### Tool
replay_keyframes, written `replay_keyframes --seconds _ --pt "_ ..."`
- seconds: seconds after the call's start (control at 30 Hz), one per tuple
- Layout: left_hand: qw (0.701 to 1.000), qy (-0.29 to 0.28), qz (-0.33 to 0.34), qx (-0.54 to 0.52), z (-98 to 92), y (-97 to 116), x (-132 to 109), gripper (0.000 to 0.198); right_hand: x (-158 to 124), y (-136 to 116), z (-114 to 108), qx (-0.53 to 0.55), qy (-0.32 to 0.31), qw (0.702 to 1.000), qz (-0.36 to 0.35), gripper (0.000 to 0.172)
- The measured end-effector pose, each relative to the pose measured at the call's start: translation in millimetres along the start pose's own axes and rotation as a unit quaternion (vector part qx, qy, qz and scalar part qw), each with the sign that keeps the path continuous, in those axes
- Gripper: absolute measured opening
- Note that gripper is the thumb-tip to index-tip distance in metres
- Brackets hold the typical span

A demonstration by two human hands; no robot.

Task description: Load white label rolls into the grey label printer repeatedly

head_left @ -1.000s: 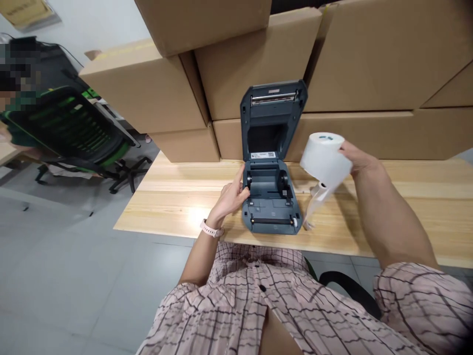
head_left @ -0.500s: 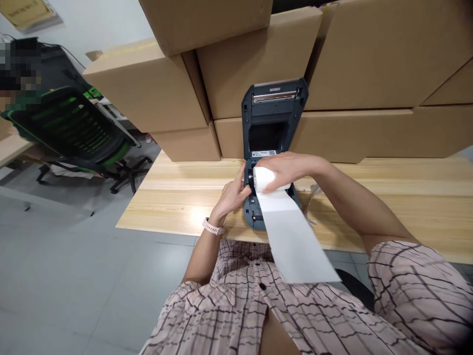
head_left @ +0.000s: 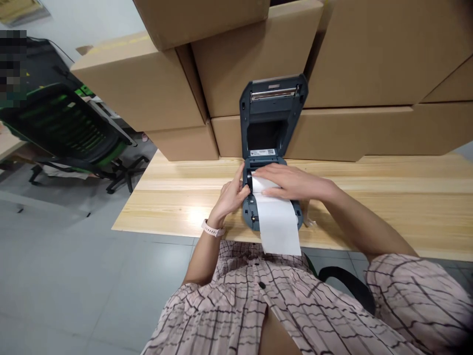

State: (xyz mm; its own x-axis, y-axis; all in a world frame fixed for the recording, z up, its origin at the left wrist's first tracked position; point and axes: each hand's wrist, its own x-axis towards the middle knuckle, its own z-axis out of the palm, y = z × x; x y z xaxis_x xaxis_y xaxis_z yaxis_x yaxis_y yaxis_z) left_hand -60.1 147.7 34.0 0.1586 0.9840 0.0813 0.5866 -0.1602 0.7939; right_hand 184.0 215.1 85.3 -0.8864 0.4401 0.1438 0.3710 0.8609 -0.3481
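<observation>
A dark grey label printer stands on the wooden table with its lid raised. In its bay lies a white label roll, with a strip of label paper hanging forward past the table's front edge. My right hand lies across the roll from the right, fingers over the top and thumb along the near side; it covers much of the roll. At the printer's left side, my left hand grips the edge by the black roll holder, its index finger extended along the rim.
Stacked cardboard boxes line the back of the wooden table. A scrap of clear plastic lies right of the printer. On the left are a black and green office chair and part of another person.
My right hand has lowered the label roll into the printer's bay and flattened over it. The paper strip has swung left and now hangs straighter. My left hand stays at the printer's side.
</observation>
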Motion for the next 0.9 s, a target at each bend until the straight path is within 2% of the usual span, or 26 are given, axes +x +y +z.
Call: replay_keyframes --seconds 0.13,0.23,0.43,0.67,0.9 --pt "1.0 0.005 0.006 -0.017 -0.6 0 -1 0.086 -52 -39 20 0.0 0.021 1.0 0.011 0.048" --pt "0.998 0.017 -0.005 -0.054 3.2 -2 -2 0.085 -69 -62 43 -0.034 0.07 0.997 0.022 0.045" --pt "0.978 0.067 -0.051 -0.192 20.4 -9 -5 0.082 -68 -79 73 -0.081 0.17 0.981 0.041 0.041" --pt "0.967 0.08 -0.068 -0.232 25.3 -12 -9 0.077 -72 -86 77 -0.091 0.17 0.981 0.032 0.041" --pt "0.972 0.091 -0.067 -0.208 27.3 -18 -8 0.07 -73 -88 82 -0.039 0.167 0.984 0.05 0.042"
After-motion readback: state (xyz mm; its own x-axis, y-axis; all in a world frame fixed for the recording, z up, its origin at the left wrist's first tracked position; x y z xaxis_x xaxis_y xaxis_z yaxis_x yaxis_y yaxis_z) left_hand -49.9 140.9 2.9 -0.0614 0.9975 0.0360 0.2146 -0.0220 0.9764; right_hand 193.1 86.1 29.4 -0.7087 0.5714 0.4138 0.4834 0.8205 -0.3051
